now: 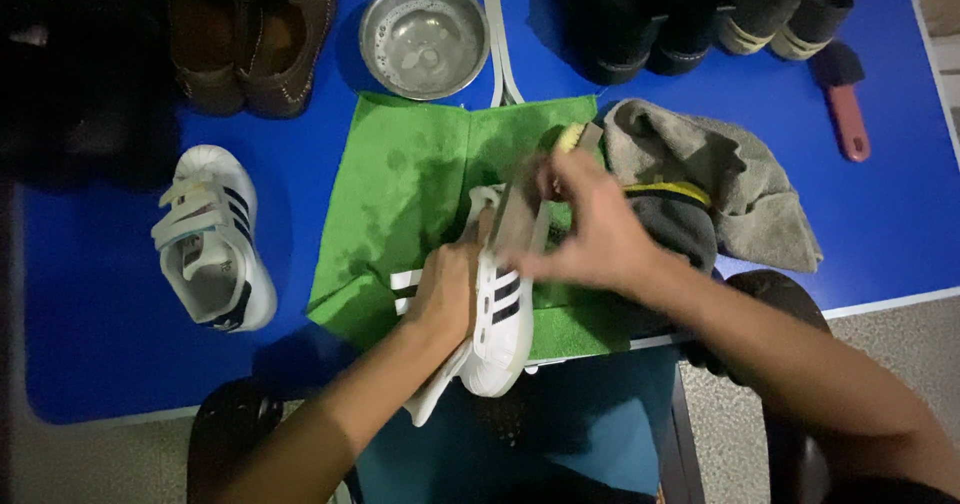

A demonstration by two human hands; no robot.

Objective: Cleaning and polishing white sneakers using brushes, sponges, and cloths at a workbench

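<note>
The left hand [447, 289] clasps a white sneaker with black stripes [500, 319], its fingers wrapped over the shoe, which lies on a damp green cloth [410, 184] at the near edge of the blue worktop [100, 344]. The right hand [590, 229] is blurred above the shoe, its fingers closed on a brush [572, 142]. The matching sneaker [210, 239] lies apart to the left, a steel bowl [424, 37] stands beyond the cloth, and a grey towel [720, 179] lies to the right.
</note>
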